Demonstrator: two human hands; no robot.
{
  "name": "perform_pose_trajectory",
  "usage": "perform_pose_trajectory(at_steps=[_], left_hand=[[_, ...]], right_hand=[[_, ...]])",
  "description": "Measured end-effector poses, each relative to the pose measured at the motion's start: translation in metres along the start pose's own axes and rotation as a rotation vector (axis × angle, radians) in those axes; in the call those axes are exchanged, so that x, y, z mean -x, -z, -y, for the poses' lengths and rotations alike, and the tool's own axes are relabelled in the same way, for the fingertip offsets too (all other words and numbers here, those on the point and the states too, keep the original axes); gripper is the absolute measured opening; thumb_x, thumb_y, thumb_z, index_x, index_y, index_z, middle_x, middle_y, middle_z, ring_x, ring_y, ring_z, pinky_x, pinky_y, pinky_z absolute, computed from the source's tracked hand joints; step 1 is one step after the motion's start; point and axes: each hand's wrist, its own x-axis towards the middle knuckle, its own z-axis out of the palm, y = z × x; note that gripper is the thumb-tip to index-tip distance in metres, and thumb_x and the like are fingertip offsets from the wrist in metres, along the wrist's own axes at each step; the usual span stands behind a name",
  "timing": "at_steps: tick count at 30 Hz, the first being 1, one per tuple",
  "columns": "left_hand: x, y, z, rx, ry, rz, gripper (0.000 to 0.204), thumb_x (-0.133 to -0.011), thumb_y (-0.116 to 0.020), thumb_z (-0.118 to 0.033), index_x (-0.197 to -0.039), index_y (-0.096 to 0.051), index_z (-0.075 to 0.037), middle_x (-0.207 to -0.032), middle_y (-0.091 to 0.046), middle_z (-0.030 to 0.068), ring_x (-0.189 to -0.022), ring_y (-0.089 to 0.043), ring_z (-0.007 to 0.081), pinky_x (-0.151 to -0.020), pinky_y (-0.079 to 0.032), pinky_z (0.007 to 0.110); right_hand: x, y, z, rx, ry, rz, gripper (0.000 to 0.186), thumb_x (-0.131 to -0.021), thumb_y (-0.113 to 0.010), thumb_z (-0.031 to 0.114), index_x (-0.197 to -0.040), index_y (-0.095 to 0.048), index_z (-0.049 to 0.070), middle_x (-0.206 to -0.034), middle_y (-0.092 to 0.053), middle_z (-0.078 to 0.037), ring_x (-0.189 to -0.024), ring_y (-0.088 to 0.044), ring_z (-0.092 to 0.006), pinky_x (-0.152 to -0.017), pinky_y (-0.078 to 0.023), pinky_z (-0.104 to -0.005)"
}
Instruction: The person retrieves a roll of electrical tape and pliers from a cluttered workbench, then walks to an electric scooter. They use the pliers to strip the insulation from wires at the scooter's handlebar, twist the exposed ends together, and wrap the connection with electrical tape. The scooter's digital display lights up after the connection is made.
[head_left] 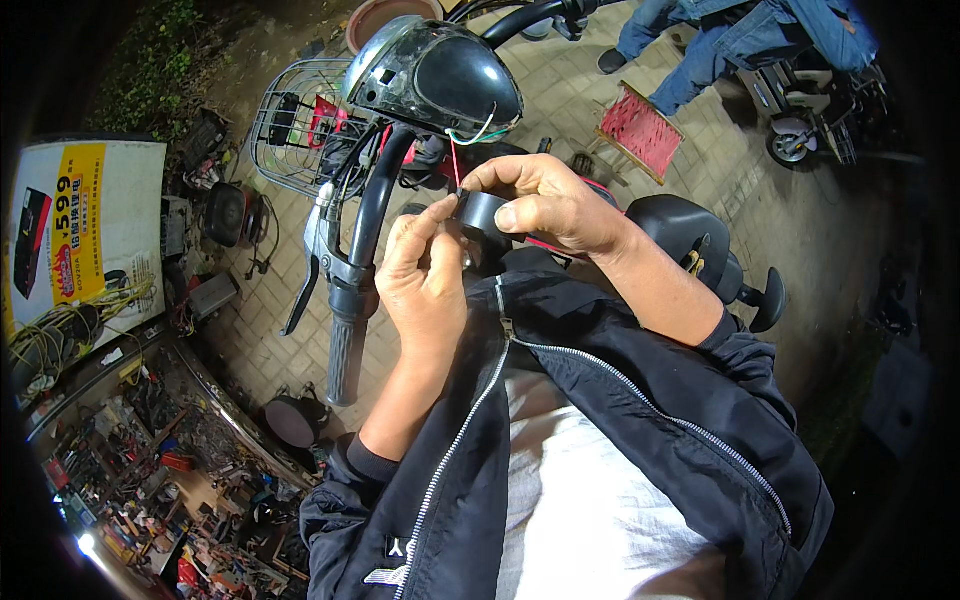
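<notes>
A scooter's headlamp housing (430,80) has green, white and red wires (456,168) hanging from it, with the black handlebar (365,225) running down beside them. My left hand (420,265) pinches at the lower end of the red wire, where some black tape seems to be. My right hand (555,210) grips a black tape roll (482,215) between thumb and fingers, touching close to my left fingertips.
A wire basket (274,120) and scooter seat (680,240) flank my hands. A person's legs (680,70), a red-seated stool (640,133) and another scooter (800,115) are at upper right. A printed sign (130,220) and cluttered tools (170,480) lie left, on paving.
</notes>
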Motion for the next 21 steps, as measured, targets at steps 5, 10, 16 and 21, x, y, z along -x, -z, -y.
perform_pose_trajectory(at_steps=[5,10,16,21], left_hand=[[0.0,0.001,0.005,-0.37,-0.327,-0.02,0.039,-0.082,-0.06,0.016,-0.114,-0.07,-0.003,-0.079,-0.055,0.0041,-0.068,-0.054,0.0111,-0.061,-0.046,0.024],[-0.004,0.004,0.011,-0.487,-0.5,0.018,0.045,-0.078,-0.063,0.017,-0.118,-0.068,-0.003,-0.078,-0.055,0.0047,-0.068,-0.052,0.0135,-0.061,-0.044,0.025],[0.004,0.01,0.022,-0.327,-0.242,0.081,0.039,-0.081,-0.065,0.013,-0.118,-0.065,0.001,-0.095,-0.059,0.0057,-0.077,-0.056,0.0108,-0.068,-0.046,0.022],[0.007,0.003,0.032,-0.041,-0.033,0.019,0.018,-0.087,-0.069,0.004,-0.103,-0.062,0.0,-0.095,-0.062,0.0031,-0.079,-0.057,0.0096,-0.07,-0.046,0.022]], right_hand=[[0.001,-0.005,-0.011,-0.192,0.04,-0.006,0.037,-0.083,-0.06,0.006,-0.117,-0.059,-0.009,-0.101,-0.066,-0.01,-0.092,-0.064,-0.0151,-0.086,-0.052,-0.0293],[0.001,-0.006,-0.013,-0.094,0.06,-0.041,0.037,-0.085,-0.061,0.007,-0.118,-0.06,-0.008,-0.105,-0.066,-0.01,-0.094,-0.063,-0.0143,-0.089,-0.051,-0.0297],[-0.002,-0.007,0.006,0.267,-0.139,-0.131,0.033,-0.087,-0.07,0.02,-0.11,-0.068,-0.002,-0.092,-0.067,-0.004,-0.077,-0.06,-0.0082,-0.065,-0.05,-0.0222],[-0.001,-0.02,0.017,0.213,-0.136,-0.214,0.035,-0.09,-0.073,0.03,-0.104,-0.069,-0.002,-0.08,-0.062,0.001,-0.066,-0.053,-0.0052,-0.055,-0.043,-0.02]])
